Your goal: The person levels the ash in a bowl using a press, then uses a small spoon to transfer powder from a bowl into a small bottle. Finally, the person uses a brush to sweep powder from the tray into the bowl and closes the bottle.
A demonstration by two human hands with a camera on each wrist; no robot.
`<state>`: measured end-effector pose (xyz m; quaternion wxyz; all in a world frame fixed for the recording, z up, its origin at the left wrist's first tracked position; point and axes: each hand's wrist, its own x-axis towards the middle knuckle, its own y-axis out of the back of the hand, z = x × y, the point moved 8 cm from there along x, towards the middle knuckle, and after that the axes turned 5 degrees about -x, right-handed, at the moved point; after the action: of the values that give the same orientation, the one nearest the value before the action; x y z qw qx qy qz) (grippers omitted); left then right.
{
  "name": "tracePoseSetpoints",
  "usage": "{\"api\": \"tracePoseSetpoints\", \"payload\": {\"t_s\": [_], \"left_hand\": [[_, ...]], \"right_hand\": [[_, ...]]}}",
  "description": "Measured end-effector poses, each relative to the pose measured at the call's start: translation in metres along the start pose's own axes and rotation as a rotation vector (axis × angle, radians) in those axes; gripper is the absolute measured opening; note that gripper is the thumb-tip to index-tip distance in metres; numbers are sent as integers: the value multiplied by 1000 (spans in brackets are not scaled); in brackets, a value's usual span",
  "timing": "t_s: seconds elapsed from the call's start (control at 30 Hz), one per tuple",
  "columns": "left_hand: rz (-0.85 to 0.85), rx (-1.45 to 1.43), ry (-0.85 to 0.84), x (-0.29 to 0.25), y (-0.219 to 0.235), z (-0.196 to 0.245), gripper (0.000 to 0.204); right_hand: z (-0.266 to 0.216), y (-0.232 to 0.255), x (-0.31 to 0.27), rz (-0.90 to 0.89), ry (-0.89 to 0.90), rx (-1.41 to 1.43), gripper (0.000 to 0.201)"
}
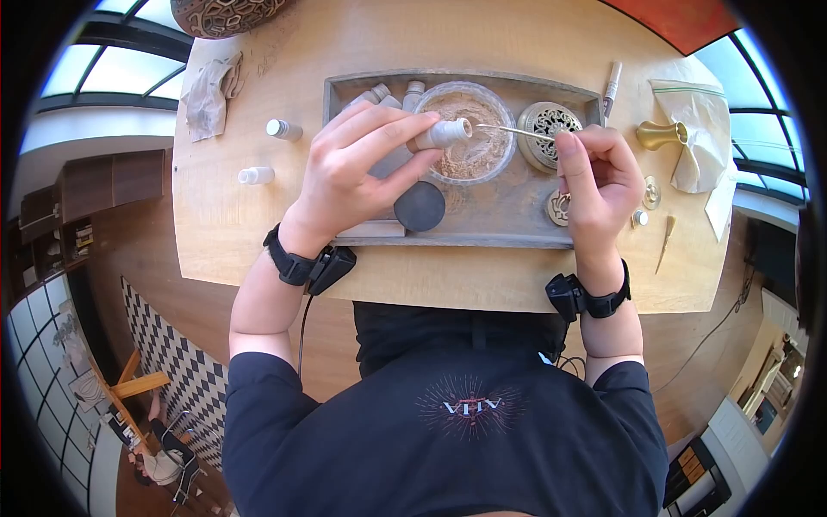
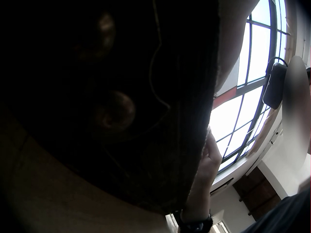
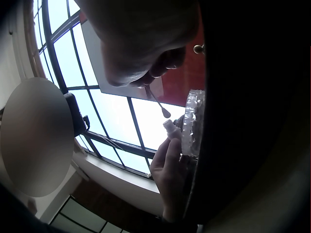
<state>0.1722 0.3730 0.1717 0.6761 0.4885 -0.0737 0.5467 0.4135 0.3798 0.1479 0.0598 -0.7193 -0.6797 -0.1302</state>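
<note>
Bottle (image 1: pixel 444 134) and skinny spoon (image 1: pixel 525 132) over a powder bowl (image 1: pixel 466 181)
left hand (image 1: pixel 351 162) grips the bottle, right hand (image 1: pixel 600 179) pinches the spoon

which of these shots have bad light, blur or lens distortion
Head view: bright, left hand and right hand clear, fisheye distortion, black corners; left wrist: largely near-black, windows blown out white; right wrist: similar glare, spoon dim against it, right side very dark, blurred oval at left.
</note>
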Motion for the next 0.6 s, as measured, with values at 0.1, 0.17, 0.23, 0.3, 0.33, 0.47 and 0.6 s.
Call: {"api": "tracePoseSetpoints", "payload": {"t_s": [0.1,0.17,0.23,0.3,0.33,0.47,0.6], "left_hand": [[5,-3,4,0,0,0,41],[8,-6,4,0,0,0,41],[11,-10,5,0,0,0,41],[10,-9,7,0,0,-1,41],[10,-9,8,-1,0,-1,41],[6,-8,12,-1,0,-1,41],[8,-10,10,-1,0,-1,41]], "right_hand": [[3,-3,1,-41,-27,-80,9],[2,-11,3,-90,-45,-132,10],[5,-15,2,-141,-53,-178,11],[6,-18,2,-170,-60,-209,13],[6,-19,2,-173,-62,-218,14],[6,-20,3,-186,-77,-228,15],[8,-20,2,-199,-94,-225,17]]}}
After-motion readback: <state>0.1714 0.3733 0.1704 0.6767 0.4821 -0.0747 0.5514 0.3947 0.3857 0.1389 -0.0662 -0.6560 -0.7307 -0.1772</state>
